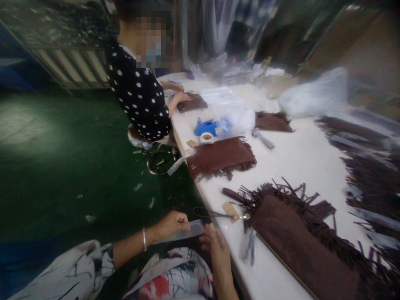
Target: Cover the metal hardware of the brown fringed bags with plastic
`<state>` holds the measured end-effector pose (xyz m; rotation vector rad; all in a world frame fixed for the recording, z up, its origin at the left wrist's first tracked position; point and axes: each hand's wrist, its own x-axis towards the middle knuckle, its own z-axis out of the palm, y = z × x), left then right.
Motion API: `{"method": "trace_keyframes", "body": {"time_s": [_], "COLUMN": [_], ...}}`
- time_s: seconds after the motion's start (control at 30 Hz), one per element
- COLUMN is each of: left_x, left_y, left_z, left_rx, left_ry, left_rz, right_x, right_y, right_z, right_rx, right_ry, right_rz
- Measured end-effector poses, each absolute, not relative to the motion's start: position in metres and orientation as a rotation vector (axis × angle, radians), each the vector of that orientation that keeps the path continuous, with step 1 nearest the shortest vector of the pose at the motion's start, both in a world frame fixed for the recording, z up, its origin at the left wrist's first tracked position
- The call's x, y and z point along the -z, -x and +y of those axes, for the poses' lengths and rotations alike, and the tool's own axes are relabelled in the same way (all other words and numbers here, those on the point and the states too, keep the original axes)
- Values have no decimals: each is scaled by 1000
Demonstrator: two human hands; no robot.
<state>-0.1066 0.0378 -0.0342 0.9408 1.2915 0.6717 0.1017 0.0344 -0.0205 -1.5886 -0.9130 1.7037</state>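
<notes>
Above my lap, my left hand [175, 224] pinches one end of a small clear plastic sleeve [194, 229]. The fingers of my right hand [216, 246] close on its other end, beside the table edge. Closest to my right hand lies a brown fringed pouch [300, 237] with a zipper along its near side. From its corner clasp come a thin cord loop [203, 211], a tan paper tag [230, 211] and a plastic-wrapped tassel [249, 246].
Farther along the white table [312, 154] lie another fringed pouch [223, 156], a blue tape dispenser [206, 126] and a tape roll [206, 138]. A co-worker in a dotted top [137, 91] handles a brown pouch [192, 102]. More fringed pieces [375, 179] pile up at right.
</notes>
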Motion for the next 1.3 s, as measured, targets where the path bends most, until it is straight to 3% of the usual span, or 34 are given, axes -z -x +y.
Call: {"method": "trace_keyframes", "body": {"time_s": [0.13, 0.3, 0.73, 1.3], "left_x": [35, 36, 29, -17], "left_y": [132, 150, 152, 114], "left_z": [34, 31, 40, 39], "left_rx": [-635, -608, -592, -643], "left_ry": [-1009, -1071, -1088, -1297], "left_rz": [1371, 1397, 1395, 1535], "right_x": [24, 18, 8, 16], "right_y": [-86, -59, -62, -64], "right_z": [54, 77, 70, 62], "right_rx": [-1922, -1931, -1852, -1831], "right_ry": [1424, 1247, 1196, 1358], "right_rz": [-336, 59, -122, -294]}}
